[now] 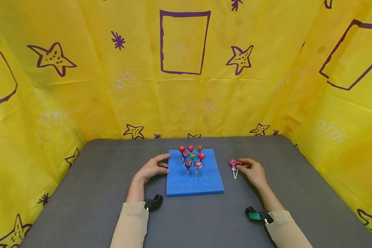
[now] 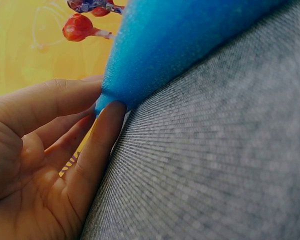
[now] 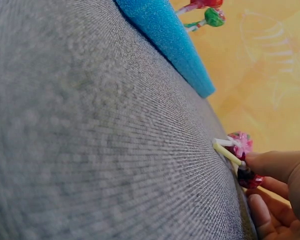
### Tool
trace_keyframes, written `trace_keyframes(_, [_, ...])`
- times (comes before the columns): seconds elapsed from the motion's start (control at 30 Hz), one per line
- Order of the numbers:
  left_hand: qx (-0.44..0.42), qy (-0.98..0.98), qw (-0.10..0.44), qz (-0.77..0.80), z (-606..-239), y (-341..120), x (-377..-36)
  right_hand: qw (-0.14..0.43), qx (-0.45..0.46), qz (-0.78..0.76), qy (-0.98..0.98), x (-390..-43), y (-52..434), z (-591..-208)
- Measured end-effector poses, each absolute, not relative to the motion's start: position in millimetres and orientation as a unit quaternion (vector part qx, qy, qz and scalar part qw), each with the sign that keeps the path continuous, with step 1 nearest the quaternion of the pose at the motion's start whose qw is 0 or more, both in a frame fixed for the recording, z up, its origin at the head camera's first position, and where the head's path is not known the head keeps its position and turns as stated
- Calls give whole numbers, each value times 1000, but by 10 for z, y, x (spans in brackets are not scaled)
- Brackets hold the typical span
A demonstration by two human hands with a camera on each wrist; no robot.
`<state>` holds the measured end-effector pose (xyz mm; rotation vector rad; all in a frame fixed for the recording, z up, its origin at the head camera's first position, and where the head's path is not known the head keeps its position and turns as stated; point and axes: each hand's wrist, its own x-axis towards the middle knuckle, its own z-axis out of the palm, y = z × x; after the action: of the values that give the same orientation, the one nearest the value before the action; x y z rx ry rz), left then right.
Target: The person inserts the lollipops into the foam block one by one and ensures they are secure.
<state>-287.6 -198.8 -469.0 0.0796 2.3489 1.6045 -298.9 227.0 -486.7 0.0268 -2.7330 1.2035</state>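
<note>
Both hands rest on the grey table (image 1: 96,193), one on each side of the blue foam block (image 1: 194,179). Your left hand (image 1: 152,168) lies relaxed, fingertips touching the block's left edge. Your right hand (image 1: 254,171) pinches a red lollipop (image 1: 238,163) lying right of the block, just beside a pink lollipop (image 1: 233,163). Their sticks point toward you, away from the block's far edge. Eight lollipops (image 1: 192,156) stand upright in the block's far half. Wrapper print is unreadable

place: staged recording booth | evidence: yellow star-print backdrop (image 1: 80,86) enclosing grey table (image 1: 90,193)
</note>
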Motion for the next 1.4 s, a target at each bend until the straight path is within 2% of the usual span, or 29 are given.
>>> trace_keyframes(0.7, [32, 816, 149, 557, -4695, -1991, -2878, 90, -6, 420, -903, -2975, 2253, -4876])
trace_keyframes(1.07, [33, 812, 149, 563, -4677, -1978, -2872, 108, -38, 479, -871, -2983, 2251, -4868])
trace_keyframes(1.4, [32, 814, 151, 560, -4672, -1986, -2869, 88, -55, 567, -817, -2951, 2200, -4759])
